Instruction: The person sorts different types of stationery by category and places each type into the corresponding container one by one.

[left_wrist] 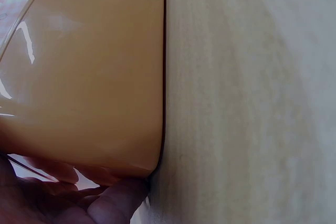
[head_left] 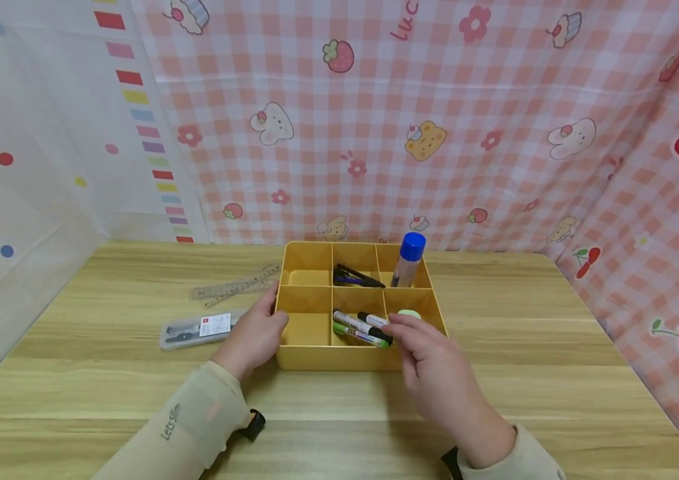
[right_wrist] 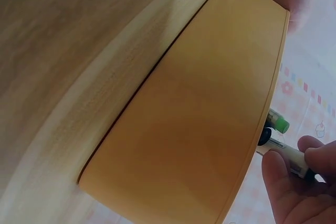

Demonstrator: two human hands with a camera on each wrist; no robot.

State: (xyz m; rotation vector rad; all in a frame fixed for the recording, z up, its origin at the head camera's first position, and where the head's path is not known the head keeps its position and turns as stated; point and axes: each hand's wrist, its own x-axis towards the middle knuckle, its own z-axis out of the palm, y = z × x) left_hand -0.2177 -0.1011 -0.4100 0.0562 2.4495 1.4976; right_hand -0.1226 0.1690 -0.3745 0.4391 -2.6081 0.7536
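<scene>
We see a yellow box (head_left: 327, 358) of smooth, glossy plastic, rounded at its corners and split by thin walls into six compartments in two rows. It sits flat near the middle of the surface (head_left: 531, 373). Our left hand (head_left: 255, 330) grips the box's left side, its thumb at the rim and the other fingers along the outer wall. Our right hand (head_left: 444, 383) is above the box's front right part, its fingers drawn narrow, pinching a slim, white-bodied marker (right_wrist: 286, 153) with black ends; in the head view, that marker shows by the front middle compartment. Other markers (head_left: 348, 321), round-barrelled, lie aslant in that compartment, one with bright green ends. Dark, thin pens (head_left: 354, 277) cross in the one behind. A tube (head_left: 405, 270) with a ribbed blue cap stands slightly tilted in the back right compartment, and a pale green thing (head_left: 409, 313), partly hidden by our hand, is in the front right.

Left of the box, clear plastic rulers (head_left: 234, 287) overlap, and nearer us lies a flat, see-through case (head_left: 186, 337) with a white label. The surface has pale, streaky wood grain. Behind it hangs creased pink-and-white checked cloth (head_left: 339, 107) with strawberries and bears; white cloth (head_left: 39, 120) with coloured dots hangs at left.
</scene>
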